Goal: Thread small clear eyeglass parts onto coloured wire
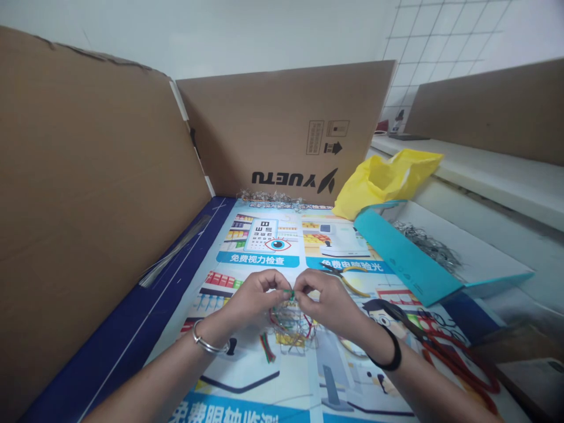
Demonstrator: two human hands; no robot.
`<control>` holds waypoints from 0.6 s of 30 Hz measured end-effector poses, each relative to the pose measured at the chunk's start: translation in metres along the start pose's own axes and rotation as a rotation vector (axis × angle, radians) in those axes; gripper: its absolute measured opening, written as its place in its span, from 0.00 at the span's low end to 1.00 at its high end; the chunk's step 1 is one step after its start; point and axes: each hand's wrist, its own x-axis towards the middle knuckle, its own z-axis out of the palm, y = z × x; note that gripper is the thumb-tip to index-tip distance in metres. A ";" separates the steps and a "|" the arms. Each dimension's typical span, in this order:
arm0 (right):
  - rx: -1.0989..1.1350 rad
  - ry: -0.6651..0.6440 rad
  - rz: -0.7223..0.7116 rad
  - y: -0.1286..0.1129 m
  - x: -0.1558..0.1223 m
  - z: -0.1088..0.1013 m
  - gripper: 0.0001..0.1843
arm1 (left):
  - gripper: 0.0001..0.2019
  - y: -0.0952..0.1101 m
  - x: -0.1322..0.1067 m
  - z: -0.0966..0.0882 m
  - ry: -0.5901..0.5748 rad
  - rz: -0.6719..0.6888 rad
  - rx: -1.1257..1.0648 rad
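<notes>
My left hand (259, 291) and my right hand (326, 294) meet above the printed sheet, thumbs and forefingers pinched together. Between the fingertips they hold a short green wire-like piece (289, 294), partly covered by the fingers. From there hangs a loose ring of thin silvery wire with red parts (309, 326); its exact form is blurred. Below my left hand lies a small bundle of red and green strips (267, 348). Just beyond my right hand are pliers with yellow handles (355, 286).
Scissors with red handles (469, 352) lie at right. A teal box (409, 267) holds tangled wire pieces (429, 244), beside a yellow bag (383, 182). More wire pieces (273, 197) lie at the back. Cardboard panels (264, 129) stand at the back and left. Thin straight wires (174, 255) lie left.
</notes>
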 end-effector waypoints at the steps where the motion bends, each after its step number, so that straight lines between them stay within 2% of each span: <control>1: 0.008 -0.007 0.015 0.000 0.000 0.000 0.07 | 0.04 -0.001 0.000 0.000 0.000 -0.003 -0.029; 7: 0.030 -0.043 0.065 0.001 0.000 0.001 0.06 | 0.07 -0.006 0.000 0.002 0.005 -0.014 -0.074; 13: 0.043 -0.098 0.080 -0.001 0.000 -0.001 0.07 | 0.05 -0.003 -0.001 0.001 -0.020 -0.039 -0.065; 18: 0.038 -0.125 0.084 0.000 0.002 -0.004 0.07 | 0.03 0.003 -0.001 -0.002 -0.043 -0.056 0.049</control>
